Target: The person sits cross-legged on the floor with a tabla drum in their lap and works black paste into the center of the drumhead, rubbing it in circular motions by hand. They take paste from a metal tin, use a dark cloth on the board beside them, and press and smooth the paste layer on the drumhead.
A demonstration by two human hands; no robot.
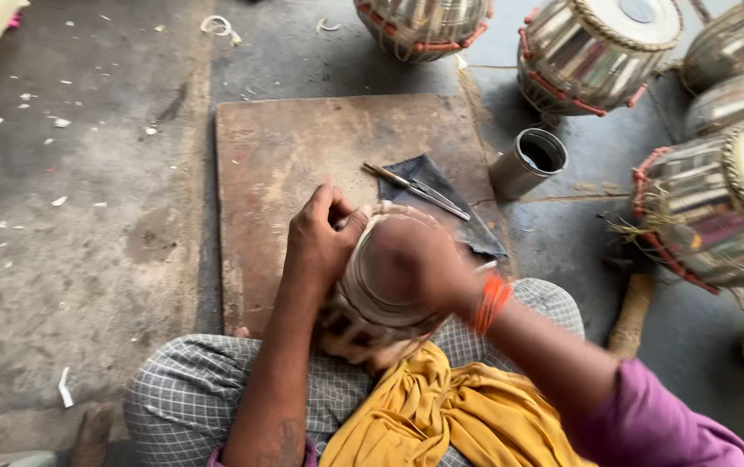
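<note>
Down in the lap, a small drum (372, 303) rests on checked cloth and a yellow rag (441, 415), tilted so its head faces up toward the person. The soft lap probably keeps the round body from rolling.

The left hand (324, 238) is closed around the drum's far rim, thumb and fingers curled over the edge, seemingly to brace it against pressure from the other side. The right hand (419, 264), blurred, lies over the drumhead and covers most of it; it presses or rubs there, but I cannot tell whether the fingers are curled or flat, or whether they hold anything. An orange thread band (491, 303) sits on that wrist.

Just ahead lies a worn wooden board (285, 156), carrying a dark cloth (467, 229) with a thin metal tool (415, 190) laid across it, within easy reach. A tin cup (527, 162) stands beside the board's right edge. Finished drums (597, 52) cluster to the right, well apart from the lap. Pale scraps litter the concrete floor (69, 216) on the left.
</note>
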